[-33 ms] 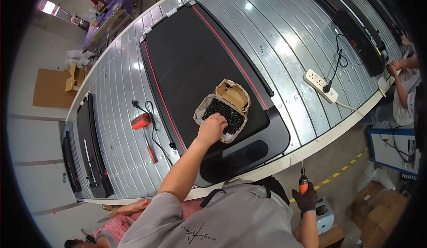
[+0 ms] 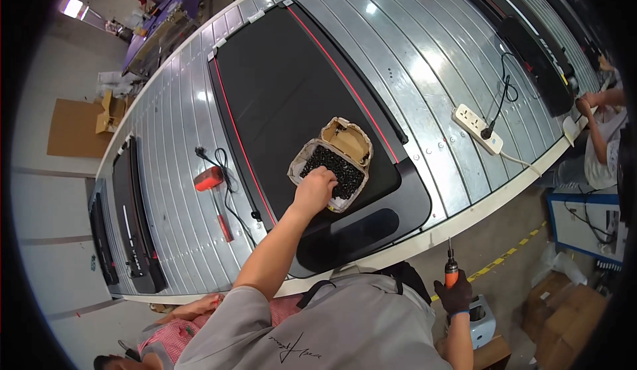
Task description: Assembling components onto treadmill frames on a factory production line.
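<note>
Conveyor-side, left hand fingers seemingly dip into box of black screws.

An open cardboard box filled with small black screws is sitting tilted on the black treadmill deck; an orange-tipped electric screwdriver is pointing upward beside the conveyor.

Left hand fingertips hidden among screws
</note>
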